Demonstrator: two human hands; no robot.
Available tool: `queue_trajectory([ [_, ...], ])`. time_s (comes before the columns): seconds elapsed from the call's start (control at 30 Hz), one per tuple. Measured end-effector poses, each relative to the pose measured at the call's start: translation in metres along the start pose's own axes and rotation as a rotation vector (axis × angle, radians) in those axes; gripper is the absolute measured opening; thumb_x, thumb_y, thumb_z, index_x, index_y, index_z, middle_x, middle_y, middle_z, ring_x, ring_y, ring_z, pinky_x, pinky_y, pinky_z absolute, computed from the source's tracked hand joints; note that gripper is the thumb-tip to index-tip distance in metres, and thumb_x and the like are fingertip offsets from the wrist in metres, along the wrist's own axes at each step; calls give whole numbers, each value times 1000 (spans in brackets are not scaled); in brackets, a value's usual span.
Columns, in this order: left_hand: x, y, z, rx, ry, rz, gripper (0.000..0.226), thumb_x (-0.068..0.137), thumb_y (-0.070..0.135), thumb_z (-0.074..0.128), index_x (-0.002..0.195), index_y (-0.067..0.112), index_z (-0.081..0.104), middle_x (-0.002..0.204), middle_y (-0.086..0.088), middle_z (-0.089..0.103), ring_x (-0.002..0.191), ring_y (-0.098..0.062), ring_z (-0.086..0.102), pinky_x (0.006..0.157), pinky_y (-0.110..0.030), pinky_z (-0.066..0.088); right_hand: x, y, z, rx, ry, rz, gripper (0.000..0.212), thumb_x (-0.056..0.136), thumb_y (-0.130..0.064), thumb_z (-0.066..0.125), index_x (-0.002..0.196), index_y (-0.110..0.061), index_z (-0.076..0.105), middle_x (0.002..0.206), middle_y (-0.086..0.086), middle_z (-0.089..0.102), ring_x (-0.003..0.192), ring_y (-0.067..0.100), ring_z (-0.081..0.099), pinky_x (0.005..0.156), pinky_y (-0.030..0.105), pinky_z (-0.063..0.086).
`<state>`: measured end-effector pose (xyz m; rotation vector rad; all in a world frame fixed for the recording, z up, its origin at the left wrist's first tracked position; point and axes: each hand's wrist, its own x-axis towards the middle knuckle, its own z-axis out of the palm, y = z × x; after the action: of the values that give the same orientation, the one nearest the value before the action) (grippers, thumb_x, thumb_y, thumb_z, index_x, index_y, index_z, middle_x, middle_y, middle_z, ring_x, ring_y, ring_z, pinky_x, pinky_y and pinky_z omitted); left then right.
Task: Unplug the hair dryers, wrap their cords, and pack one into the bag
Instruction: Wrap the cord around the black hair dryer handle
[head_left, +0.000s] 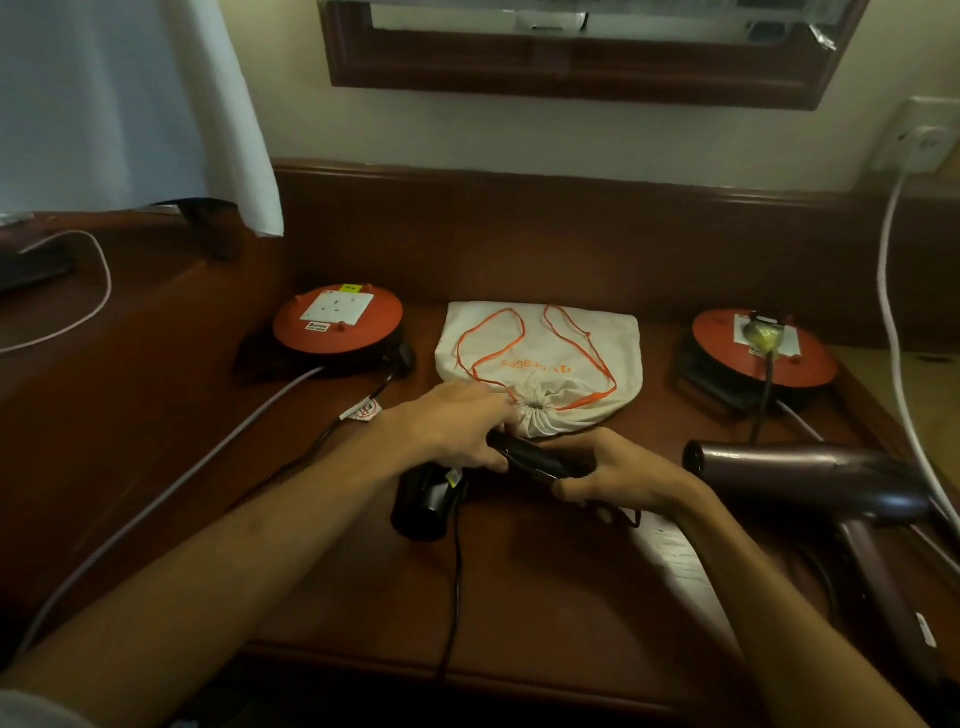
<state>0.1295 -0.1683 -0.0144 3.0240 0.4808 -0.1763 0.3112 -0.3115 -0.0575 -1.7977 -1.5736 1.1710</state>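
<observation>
Both hands on black hair dryer (431, 499) at desk (519, 597) centre. Left hand (457, 426) curls over its handle, right hand (618, 478) pinches the handle end. White drawstring bag (540, 358) at 12 o'clock of dryer, mouth cinched. Purple hair dryer (810, 478) at 3 o'clock, cord plugged into right orange reel (763, 348). Left orange reel (337, 322) at 10 o'clock.

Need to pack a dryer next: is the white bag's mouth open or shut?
Shut: the white bag has its mouth cinched into tight gathers.
</observation>
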Motion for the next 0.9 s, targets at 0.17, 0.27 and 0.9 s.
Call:
queue_trajectory([
  [0.17, -5, -10, 8, -79, 59, 17, 38, 87, 54, 68, 116, 30, 66, 102, 10, 56, 105, -15, 50, 93, -39, 45, 4, -4, 1, -143, 35, -53, 49, 86, -33, 68, 134, -33, 61, 109, 10, 70, 89, 37, 69, 72, 53, 61],
  [0.27, -9, -20, 19, -162, 36, -58, 46, 87, 60, 63, 126, 37, 61, 127, 10, 56, 130, -13, 36, 112, -41, 25, -2, -7, 0, -131, 129, -117, 46, 93, -33, 68, 138, -33, 59, 108, -3, 73, 91, 21, 70, 82, 43, 60],
  [0.9, -35, -47, 55, -557, 610, -381, 27, 97, 44, 59, 115, 30, 75, 105, 14, 62, 115, -10, 51, 98, -48, 43, 4, -42, 167, -218, 568, 37, 32, 91, -57, 58, 107, -29, 63, 102, -12, 47, 101, 12, 47, 88, 33, 40],
])
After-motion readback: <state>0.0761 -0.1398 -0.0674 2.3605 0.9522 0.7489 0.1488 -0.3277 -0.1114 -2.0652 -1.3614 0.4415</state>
